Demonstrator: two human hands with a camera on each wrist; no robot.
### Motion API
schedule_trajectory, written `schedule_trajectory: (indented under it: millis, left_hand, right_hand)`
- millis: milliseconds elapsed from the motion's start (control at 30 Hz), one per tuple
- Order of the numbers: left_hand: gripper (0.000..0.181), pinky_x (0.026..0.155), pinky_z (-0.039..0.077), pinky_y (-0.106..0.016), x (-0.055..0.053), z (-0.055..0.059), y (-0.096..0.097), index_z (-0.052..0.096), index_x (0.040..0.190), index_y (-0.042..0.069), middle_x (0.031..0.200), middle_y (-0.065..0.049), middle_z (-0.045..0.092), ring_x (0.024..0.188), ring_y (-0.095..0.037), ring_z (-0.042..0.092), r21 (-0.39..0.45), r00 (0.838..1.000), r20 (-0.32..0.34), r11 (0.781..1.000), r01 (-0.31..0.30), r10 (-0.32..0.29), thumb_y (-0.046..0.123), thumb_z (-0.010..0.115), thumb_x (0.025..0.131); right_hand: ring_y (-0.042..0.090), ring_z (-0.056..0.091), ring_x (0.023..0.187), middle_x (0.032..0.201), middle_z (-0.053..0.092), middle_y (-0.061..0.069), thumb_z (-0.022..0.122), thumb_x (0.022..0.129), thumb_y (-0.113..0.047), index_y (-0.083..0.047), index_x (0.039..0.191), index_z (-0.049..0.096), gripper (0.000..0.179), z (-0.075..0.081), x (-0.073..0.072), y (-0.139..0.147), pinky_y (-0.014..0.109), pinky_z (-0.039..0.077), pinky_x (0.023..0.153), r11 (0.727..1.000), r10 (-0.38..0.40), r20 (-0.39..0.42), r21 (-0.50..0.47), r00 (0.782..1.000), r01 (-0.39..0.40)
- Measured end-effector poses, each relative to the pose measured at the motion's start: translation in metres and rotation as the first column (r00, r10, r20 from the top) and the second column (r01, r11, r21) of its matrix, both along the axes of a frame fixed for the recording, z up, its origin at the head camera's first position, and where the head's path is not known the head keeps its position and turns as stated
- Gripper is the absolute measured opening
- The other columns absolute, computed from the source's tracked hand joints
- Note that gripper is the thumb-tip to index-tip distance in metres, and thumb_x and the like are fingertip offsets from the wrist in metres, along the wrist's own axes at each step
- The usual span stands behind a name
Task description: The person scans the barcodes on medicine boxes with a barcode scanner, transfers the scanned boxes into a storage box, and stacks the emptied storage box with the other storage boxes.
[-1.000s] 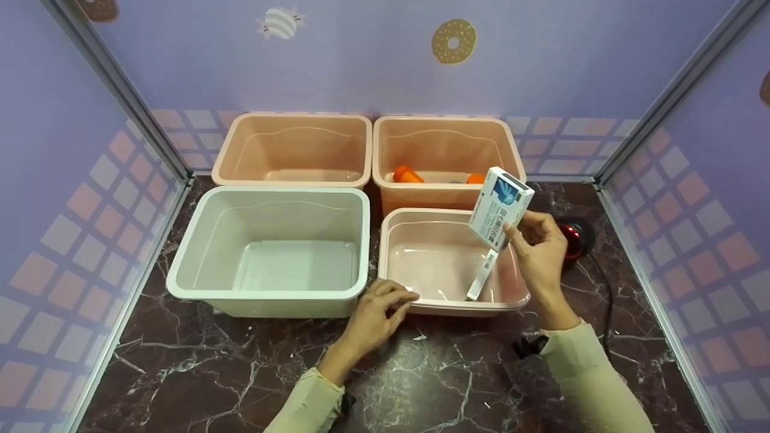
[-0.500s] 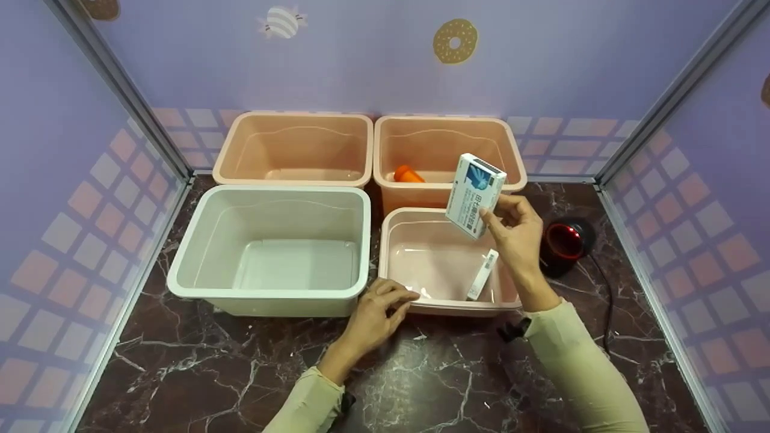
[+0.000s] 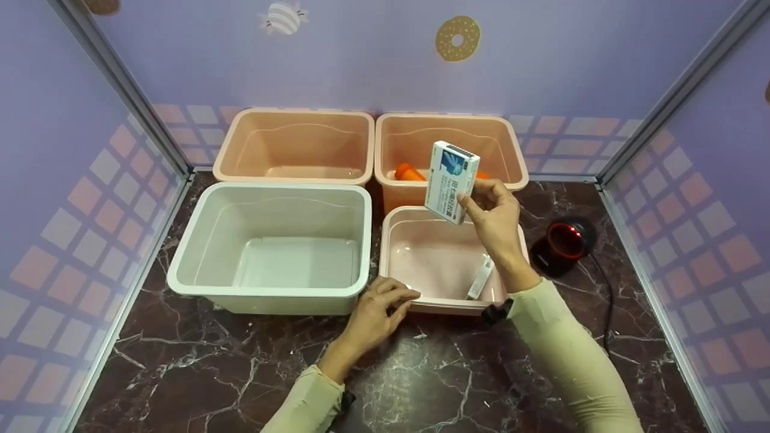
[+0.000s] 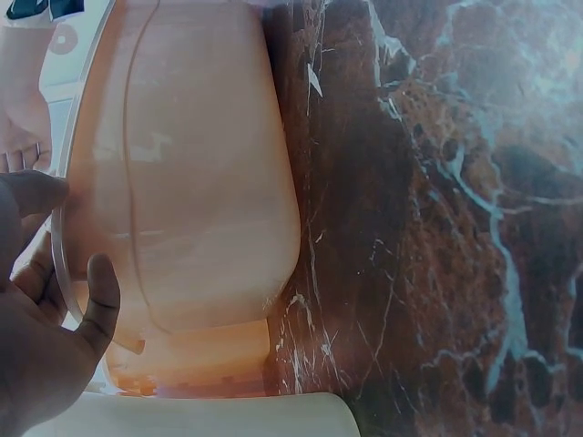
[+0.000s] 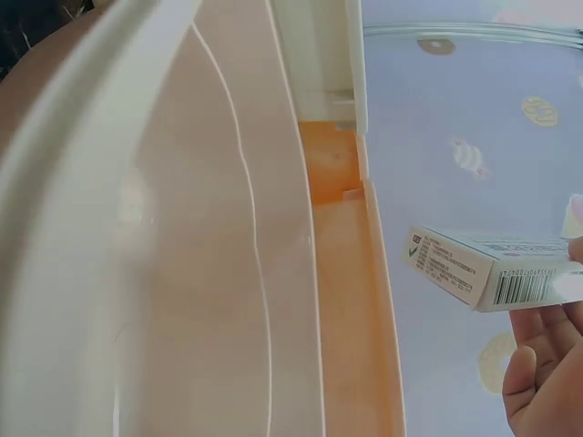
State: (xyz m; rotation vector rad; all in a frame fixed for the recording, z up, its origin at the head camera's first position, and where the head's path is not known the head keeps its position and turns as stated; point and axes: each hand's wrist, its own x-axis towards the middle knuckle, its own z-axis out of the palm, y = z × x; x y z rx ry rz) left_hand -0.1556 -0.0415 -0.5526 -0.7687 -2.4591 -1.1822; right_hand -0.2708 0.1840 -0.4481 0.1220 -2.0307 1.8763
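My right hand [image 3: 496, 225] pinches a white medicine box [image 3: 451, 182] with a blue picture and printed text, raised above the back edge of the low pink bin [image 3: 415, 255]. In the right wrist view a barcode shows on one side of the medicine box [image 5: 492, 273]. My left hand [image 3: 376, 310] holds the pink bin's near left corner. The left wrist view shows fingers over its rim and the thumb [image 4: 102, 296] on the outer side. Inside that bin a slim white carton [image 3: 480, 278] leans near the right wall, partly hidden by my right arm.
A black scanner-like device [image 3: 562, 243] with a red glow and a cable stands right of the pink bin. A pale green bin [image 3: 271, 293] is on the left. Behind are two peach bins [image 3: 295, 179] [image 3: 397, 187]; the right one contains orange items [image 3: 409, 172].
My right hand has carried the medicine box left and upward, away from the black device, which is now more exposed. The left hand stays at the pink bin's corner.
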Motion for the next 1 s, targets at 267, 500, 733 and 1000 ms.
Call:
schedule_trajectory:
  millis: [267,500,733,1000]
  left_hand:
    - [0.02,0.091,0.052,-0.03,0.001,0.001,0.0,0.076,0.107,0.019,0.098,0.003,0.068,0.099,-0.015,0.059,-0.015,1.0,0.009,1.0,-0.003,0.003,0.012,0.072,0.089]
    - [0.019,0.087,0.051,-0.027,0.0,0.0,-0.001,0.076,0.108,0.019,0.098,0.004,0.068,0.096,-0.014,0.059,-0.004,1.0,-0.003,1.0,0.01,-0.01,0.012,0.071,0.091]
    - [0.021,0.088,0.052,-0.028,0.0,0.0,0.0,0.076,0.108,0.018,0.099,0.003,0.068,0.098,-0.015,0.059,-0.004,1.0,-0.003,1.0,0.012,-0.012,0.011,0.072,0.089]
    - [0.02,0.089,0.052,-0.029,-0.001,0.0,-0.001,0.076,0.109,0.019,0.099,0.004,0.068,0.098,-0.015,0.059,-0.014,1.0,0.01,1.0,0.01,-0.01,0.012,0.072,0.09]
  right_hand:
    - [0.013,0.069,0.083,0.101,0.072,0.012,0.075,0.083,0.0,0.003,0.109,0.065,0.028,0.001,-0.016,-0.017,0.023,0.058,0.074,0.999,0.034,0.034,-0.016,0.999,-0.033]
    - [0.015,0.069,0.084,0.103,0.071,0.016,0.075,0.084,-0.001,0.004,0.11,0.064,0.029,0.006,-0.027,-0.034,0.024,0.059,0.072,0.997,0.07,0.041,-0.029,0.997,-0.069]
    - [0.019,0.069,0.092,0.11,0.072,0.02,0.075,0.086,-0.005,0.002,0.113,0.065,0.03,0.007,-0.039,-0.051,0.026,0.059,0.079,0.996,0.093,0.059,0.008,0.994,-0.094]
    - [0.022,0.07,0.097,0.112,0.072,0.018,0.075,0.086,-0.006,0.0,0.116,0.066,0.031,0.011,-0.051,-0.071,0.027,0.059,0.081,0.993,0.11,0.062,0.035,0.992,-0.113]
